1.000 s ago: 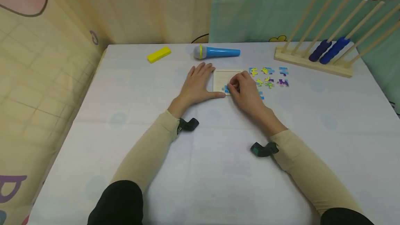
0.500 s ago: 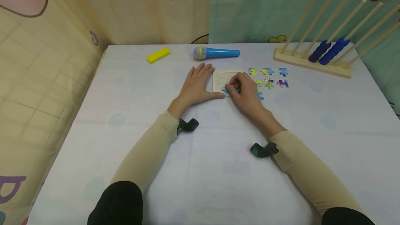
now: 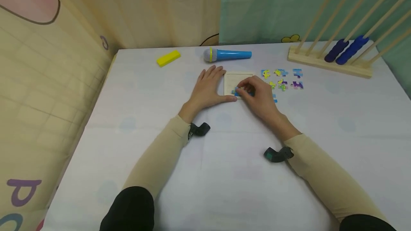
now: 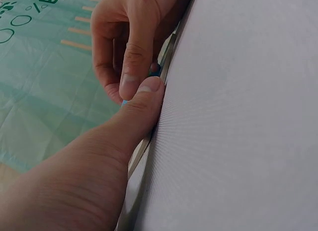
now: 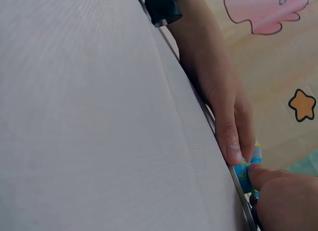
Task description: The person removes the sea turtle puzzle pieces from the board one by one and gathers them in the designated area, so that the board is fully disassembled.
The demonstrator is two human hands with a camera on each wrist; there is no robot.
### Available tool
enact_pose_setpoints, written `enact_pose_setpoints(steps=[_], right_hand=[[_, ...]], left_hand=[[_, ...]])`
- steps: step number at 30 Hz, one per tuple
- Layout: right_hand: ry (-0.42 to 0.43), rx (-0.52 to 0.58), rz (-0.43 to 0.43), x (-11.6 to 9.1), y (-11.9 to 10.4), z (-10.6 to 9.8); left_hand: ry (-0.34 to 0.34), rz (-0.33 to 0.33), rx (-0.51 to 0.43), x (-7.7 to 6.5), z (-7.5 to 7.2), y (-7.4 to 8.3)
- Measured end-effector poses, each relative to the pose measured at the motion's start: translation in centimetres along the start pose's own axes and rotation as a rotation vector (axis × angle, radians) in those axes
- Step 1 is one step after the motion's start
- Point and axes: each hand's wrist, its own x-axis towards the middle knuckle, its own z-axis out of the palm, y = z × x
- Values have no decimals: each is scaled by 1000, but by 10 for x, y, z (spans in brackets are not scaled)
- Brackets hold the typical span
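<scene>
A shallow wooden puzzle tray (image 3: 232, 80) lies on the table, with blue puzzle pieces (image 3: 237, 93) along its near edge. My left hand (image 3: 207, 87) lies flat at the tray's left side, fingers straight and spread. Its thumb runs along the near edge. Over the tray's near right part, my right hand (image 3: 258, 93) has curled fingers and pinches a blue puzzle piece between thumb and forefinger, mostly hidden by the fingers. In the right wrist view a blue piece with a green mark (image 5: 242, 177) shows between the left thumb and the right hand.
Several loose puzzle pieces (image 3: 297, 85) lie right of the tray. Behind it are a blue toy microphone (image 3: 233, 54) and a yellow block (image 3: 168, 58). A wooden peg rack (image 3: 330, 63) with blue beads stands at the back right.
The head view has shifted slightly, so everything sits a little further right in it. The right thumb and fingers shift slightly over the blue piece; the left hand stays put at the tray.
</scene>
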Motion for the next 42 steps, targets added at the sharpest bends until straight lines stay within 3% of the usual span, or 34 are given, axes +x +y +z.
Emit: enact_pose_setpoints(steps=[5, 11, 15, 20, 29, 32, 37, 42], right_hand=[[-4, 46, -1, -3, -2, 5], [48, 85, 18, -1, -11, 8], [77, 169, 85, 1, -15, 4], [87, 253, 184, 1, -17, -16], [165, 149, 313, -23, -1, -67], [183, 59, 347, -34, 8, -80], [174, -103, 370, -45, 19, -89], [138, -167, 342, -50, 21, -90]], left_hand=[[-9, 2, 19, -4, -1, -3], [1, 7, 26, -7, -5, -8], [6, 2, 22, -9, -6, -9], [-2, -3, 12, -7, -4, -7], [-26, -9, 5, -8, -7, -5], [-22, -9, 12, -9, -9, -7], [-21, -9, 11, -10, -10, -9], [-28, -9, 8, -10, -12, -8]])
